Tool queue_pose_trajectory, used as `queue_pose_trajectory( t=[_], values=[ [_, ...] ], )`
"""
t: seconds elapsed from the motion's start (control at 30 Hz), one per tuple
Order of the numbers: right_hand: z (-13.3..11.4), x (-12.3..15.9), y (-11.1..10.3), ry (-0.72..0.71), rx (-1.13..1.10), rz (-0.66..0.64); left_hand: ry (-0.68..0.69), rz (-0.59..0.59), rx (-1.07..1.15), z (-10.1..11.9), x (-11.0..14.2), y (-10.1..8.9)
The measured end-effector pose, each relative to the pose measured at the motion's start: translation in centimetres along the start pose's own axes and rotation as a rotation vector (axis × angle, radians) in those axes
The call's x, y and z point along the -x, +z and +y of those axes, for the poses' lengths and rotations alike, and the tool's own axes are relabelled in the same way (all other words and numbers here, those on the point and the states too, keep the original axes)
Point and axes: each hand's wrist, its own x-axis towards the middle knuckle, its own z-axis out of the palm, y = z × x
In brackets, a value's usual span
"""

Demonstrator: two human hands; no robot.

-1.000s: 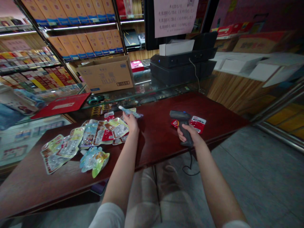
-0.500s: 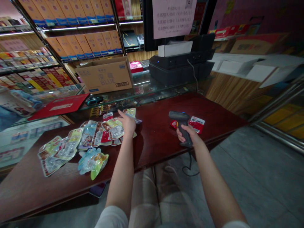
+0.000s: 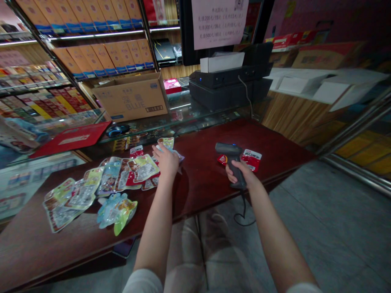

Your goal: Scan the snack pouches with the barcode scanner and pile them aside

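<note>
My right hand (image 3: pixel 242 173) wraps round the grip of a dark barcode scanner (image 3: pixel 229 149), whose head points left. A cable hangs from its base over the table edge. Red-and-white packets (image 3: pixel 252 159) lie beside and behind the scanner. My left hand (image 3: pixel 167 162) is over the right end of a spread of snack packets, fingers stretched out and apart. Just beyond its fingertips lies a green-and-white packet (image 3: pixel 165 142). Left of that hand, several clear-and-green packets (image 3: pixel 143 167) overlap. A blue-and-green shaped pouch (image 3: pixel 117 211) lies nearer the front edge.
The dark red table (image 3: pixel 201 187) meets a glass counter at the back. On the counter stand a cardboard box (image 3: pixel 131 97), a red folder (image 3: pixel 73 138), a mouse (image 3: pixel 117 130) and a black cash drawer (image 3: pixel 229 92) below a monitor. Shelves of orange boxes (image 3: pixel 100 57) rise behind.
My left hand has shifted slightly right, off the packets it covered, and its fingers have spread. The right hand keeps the scanner in about the same place. The view has shifted slightly.
</note>
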Motion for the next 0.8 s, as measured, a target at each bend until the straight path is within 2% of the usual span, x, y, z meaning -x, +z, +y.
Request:
queue_pose_trajectory(
  t=[0.13,0.23,0.3,0.37,0.43,0.63,0.8],
  values=[
    [0.1,0.1,-0.3,0.009,-0.005,-0.016,0.053,-0.010,-0.219,1.3,1.1,-0.7],
    [-0.1,0.1,-0.4,0.004,-0.015,-0.016,0.197,-0.005,-0.226,2.2,1.9,-0.4],
    [-0.2,0.1,-0.5,-0.005,-0.029,-0.006,0.346,-0.076,-0.138,2.8,2.4,0.4],
    [-0.3,0.1,-0.7,-0.016,-0.049,0.003,0.481,-0.208,-0.035,3.4,3.1,1.6],
    [-0.3,0.1,-1.0,-0.024,-0.072,0.006,0.557,-0.342,0.028,4.0,3.8,2.9],
    [-0.4,0.0,-1.3,-0.036,-0.101,0.002,0.625,-0.573,0.096,4.8,5.2,6.1],
    [-0.6,-0.4,-1.4,-0.066,-0.096,0.035,0.705,-0.640,0.090,5.2,5.0,7.4]
  ],
)
